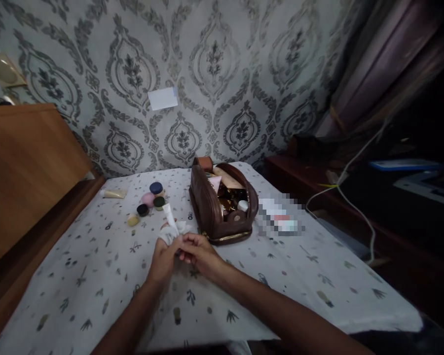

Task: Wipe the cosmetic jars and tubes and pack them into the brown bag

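Note:
In the head view my left hand (165, 259) is closed around a slim white tube (170, 217), which leans up and to the left. A crumpled white wipe (183, 227) is bunched around the tube's lower part. My right hand (202, 254) meets the left, its fingers pinched at the lower end of the wipe; the exact grip is partly hidden. Just behind my hands stands an open brown toiletry bag (207, 222), filled with bottles and packets, among them a white-capped jar (242, 206).
Left of the bag lie several small jars, including a blue-lidded one (156, 188), a black one (142, 210) and a yellow one (132, 220). A cream tube (113, 194) lies farther left. A blurred-out item (281, 217) is right of the bag. A wooden panel (29, 172) borders the left.

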Action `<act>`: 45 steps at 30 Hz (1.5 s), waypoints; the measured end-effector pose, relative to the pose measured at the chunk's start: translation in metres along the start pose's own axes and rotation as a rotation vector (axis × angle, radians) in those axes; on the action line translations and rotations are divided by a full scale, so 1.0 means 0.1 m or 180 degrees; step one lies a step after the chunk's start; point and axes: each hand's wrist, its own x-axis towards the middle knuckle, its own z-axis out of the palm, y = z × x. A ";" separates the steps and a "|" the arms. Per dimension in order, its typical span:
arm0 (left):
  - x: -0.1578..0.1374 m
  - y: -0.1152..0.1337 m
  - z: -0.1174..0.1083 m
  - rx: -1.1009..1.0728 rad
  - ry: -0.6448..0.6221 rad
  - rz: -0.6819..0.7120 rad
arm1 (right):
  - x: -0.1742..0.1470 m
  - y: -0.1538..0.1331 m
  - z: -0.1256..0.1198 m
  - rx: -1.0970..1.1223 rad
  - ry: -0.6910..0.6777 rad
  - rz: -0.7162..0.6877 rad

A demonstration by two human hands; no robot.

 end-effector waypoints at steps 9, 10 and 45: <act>0.19 0.20 -0.13 -0.0053 0.0760 0.0211 | 0.01 0.14 0.02 -0.0914 -0.0196 -0.0026; 0.21 0.23 -0.13 -0.0112 0.0880 0.0246 | 0.00 0.15 0.02 -0.1010 -0.0195 -0.0071; -0.16 0.40 -0.37 0.2244 -0.0614 0.0360 | -0.09 -0.04 0.02 -0.1833 -0.0190 -0.0815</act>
